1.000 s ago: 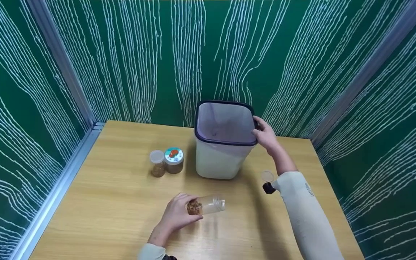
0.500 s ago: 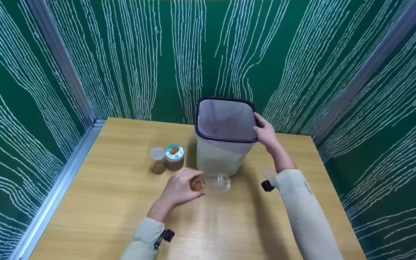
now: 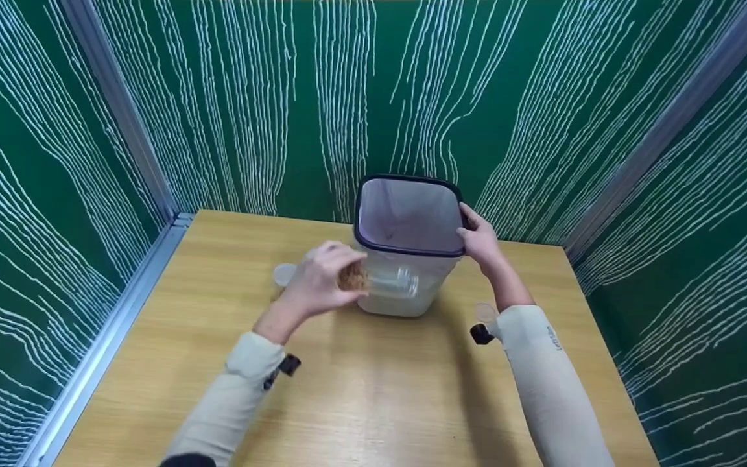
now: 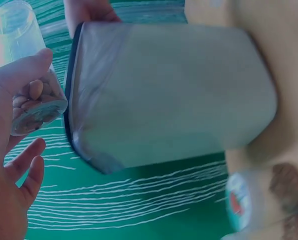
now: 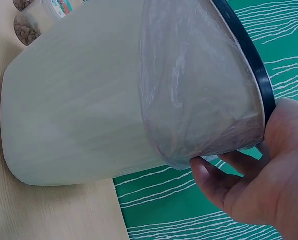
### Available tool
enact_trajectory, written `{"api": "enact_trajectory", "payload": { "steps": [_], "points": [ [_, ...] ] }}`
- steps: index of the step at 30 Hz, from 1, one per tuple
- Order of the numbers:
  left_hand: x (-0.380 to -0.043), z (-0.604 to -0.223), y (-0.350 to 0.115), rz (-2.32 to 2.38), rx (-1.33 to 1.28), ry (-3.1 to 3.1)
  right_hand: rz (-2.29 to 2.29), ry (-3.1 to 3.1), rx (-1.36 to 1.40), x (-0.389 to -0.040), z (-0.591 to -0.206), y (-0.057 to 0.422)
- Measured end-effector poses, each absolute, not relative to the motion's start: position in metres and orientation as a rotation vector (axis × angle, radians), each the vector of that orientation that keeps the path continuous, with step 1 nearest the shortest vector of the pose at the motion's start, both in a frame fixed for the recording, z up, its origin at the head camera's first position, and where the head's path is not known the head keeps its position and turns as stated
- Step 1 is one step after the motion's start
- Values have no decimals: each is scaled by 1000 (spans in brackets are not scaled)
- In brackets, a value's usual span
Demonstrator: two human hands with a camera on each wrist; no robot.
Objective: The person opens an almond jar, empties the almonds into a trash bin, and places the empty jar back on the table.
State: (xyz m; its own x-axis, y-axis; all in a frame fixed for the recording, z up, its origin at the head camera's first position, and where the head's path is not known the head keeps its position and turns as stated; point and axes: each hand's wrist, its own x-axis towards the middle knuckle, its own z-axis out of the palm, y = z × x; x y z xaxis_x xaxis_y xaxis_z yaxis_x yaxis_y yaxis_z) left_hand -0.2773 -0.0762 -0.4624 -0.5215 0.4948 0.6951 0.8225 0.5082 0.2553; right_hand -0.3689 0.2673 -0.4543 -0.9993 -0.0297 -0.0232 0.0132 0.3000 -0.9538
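My left hand (image 3: 315, 282) grips a clear jar (image 3: 393, 283) tipped on its side in the head view, its open mouth pointing right, in front of the bin. Brown nuts (image 4: 35, 89) lie at the jar's base in the left wrist view. A pale trash bin (image 3: 439, 272) with a dark rim stands toward the table's back. Thin translucent liner (image 5: 194, 75) is folded over the bin's upper wall. At the bin's right side, my right hand (image 3: 482, 243) holds the rim, thumb against the liner in the right wrist view.
Behind my left hand shows the white lid (image 3: 284, 274) of a small jar. Beside it, a jar with a printed lid (image 4: 239, 200) appears in the left wrist view. A clear round disc (image 3: 485, 312) lies near my right wrist. Green walls enclose the wooden table (image 3: 360, 389).
My left hand has carried the sideways jar away from the table's front and up to the bin's front wall, now covering most of the two small jars. My right hand stays on the rim.
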Motion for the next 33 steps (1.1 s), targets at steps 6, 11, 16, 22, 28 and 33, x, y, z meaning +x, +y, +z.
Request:
{"api": "enact_trajectory", "payload": {
  "steps": [6,11,16,22,28,33],
  "points": [
    [-304,-430,-83,-731,-1104,-2204,-1834,2506,12,-371,-453,268],
    [-326,-413,-86,-703,-1093,-2255,-1816,2526,20,-372,-454,267],
    [-346,-398,-89,-672,-1056,-2363,-1823,2524,26,-368,-456,268],
    [-368,-374,-100,-617,-963,-2539,-1841,2516,28,-366,-459,266],
    [-386,-345,-111,-523,-870,-2674,-1859,2515,54,-367,-460,266],
    [-396,-323,-114,-463,-832,-2712,-1879,2508,48,-368,-459,266]
  ]
}}
